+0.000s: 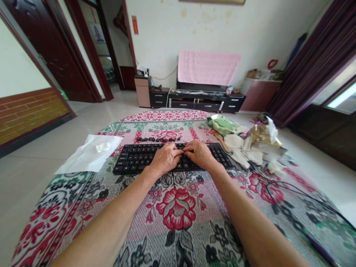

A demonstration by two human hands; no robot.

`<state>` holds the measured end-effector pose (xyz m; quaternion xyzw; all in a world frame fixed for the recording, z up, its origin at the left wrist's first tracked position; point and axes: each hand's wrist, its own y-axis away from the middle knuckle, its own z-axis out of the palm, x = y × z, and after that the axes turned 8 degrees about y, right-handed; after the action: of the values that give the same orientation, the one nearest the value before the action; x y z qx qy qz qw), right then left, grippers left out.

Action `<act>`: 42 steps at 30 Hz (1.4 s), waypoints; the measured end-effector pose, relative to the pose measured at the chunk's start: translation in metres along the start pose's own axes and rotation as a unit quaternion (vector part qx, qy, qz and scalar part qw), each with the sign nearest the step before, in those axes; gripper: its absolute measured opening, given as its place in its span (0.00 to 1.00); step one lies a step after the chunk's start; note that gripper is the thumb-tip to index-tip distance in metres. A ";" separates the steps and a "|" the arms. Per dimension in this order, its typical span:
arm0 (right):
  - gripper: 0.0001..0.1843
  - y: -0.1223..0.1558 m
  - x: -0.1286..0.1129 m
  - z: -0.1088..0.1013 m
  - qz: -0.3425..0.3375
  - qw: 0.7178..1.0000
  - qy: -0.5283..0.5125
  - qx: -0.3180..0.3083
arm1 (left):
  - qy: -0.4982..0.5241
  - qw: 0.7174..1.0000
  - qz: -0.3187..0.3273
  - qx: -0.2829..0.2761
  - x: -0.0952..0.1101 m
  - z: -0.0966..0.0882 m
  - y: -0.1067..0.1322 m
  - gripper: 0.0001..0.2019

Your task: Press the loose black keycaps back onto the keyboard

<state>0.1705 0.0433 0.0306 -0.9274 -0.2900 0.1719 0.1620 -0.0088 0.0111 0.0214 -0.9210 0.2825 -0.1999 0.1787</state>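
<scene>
A black keyboard [133, 161] lies across the patterned tablecloth in front of me. Over its middle keys my left hand [166, 158] is closed, its fingertips reaching right. My right hand [200, 154] is also closed, with fingers and thumb pinched together, and meets the left fingertips just above the upper key rows. Whatever the fingertips hold is too small and too covered to make out. Behind the keyboard's back edge, several loose black keycaps [158, 139] lie in a row. The keys under both hands are hidden.
On the left lies a white sheet [83, 155] with a crumpled white tissue [103, 147] on it. At the right are crumpled tissues [236, 146], a green plastic package [224, 125], a black cable [303, 193] and a purple-handled tool [319, 248] near the table edge.
</scene>
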 end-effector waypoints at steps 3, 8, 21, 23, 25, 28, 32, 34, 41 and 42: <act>0.09 0.000 -0.001 0.000 0.002 1.000 -0.002 -0.001 | -0.006 1.000 0.006 -0.004 -0.001 0.000 0.000 0.14; 0.10 0.002 -0.001 0.000 -0.017 1.000 0.001 0.001 | -0.024 0.999 0.026 -0.011 0.000 -0.001 0.000 0.14; 0.09 0.002 -0.002 0.000 0.006 1.000 0.004 0.023 | -0.033 0.998 0.044 -0.014 0.004 -0.003 0.000 0.14; 0.08 0.002 -0.003 0.000 0.011 1.000 0.004 0.023 | -0.027 0.999 0.041 -0.012 0.004 -0.004 -0.001 0.13; 0.08 0.003 -0.004 0.000 0.013 1.000 0.005 0.022 | -0.026 0.999 0.042 -0.011 0.005 -0.004 -0.001 0.13; 0.08 0.003 -0.004 0.002 0.013 1.000 0.008 0.020 | -0.040 0.998 0.044 -0.014 0.007 -0.005 -0.001 0.13; 0.08 0.004 -0.003 0.004 0.011 1.000 0.014 0.021 | -0.054 0.997 0.044 -0.019 0.007 -0.005 -0.001 0.14; 0.09 0.004 -0.003 0.003 0.001 1.000 0.008 0.024 | -0.048 0.998 0.044 -0.016 0.006 -0.005 0.000 0.14; 0.09 0.005 0.001 0.000 0.068 0.989 0.003 0.131 | 0.020 0.999 0.008 0.033 0.000 -0.001 0.002 0.13; 0.10 0.005 0.002 -0.001 0.070 0.988 0.011 0.137 | 0.025 0.999 0.000 0.046 -0.001 -0.002 0.002 0.13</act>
<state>0.1748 0.0403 0.0286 -0.9163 -0.1965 0.2105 0.2785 -0.0109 0.0098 0.0219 -0.9065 0.2777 -0.2354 0.2137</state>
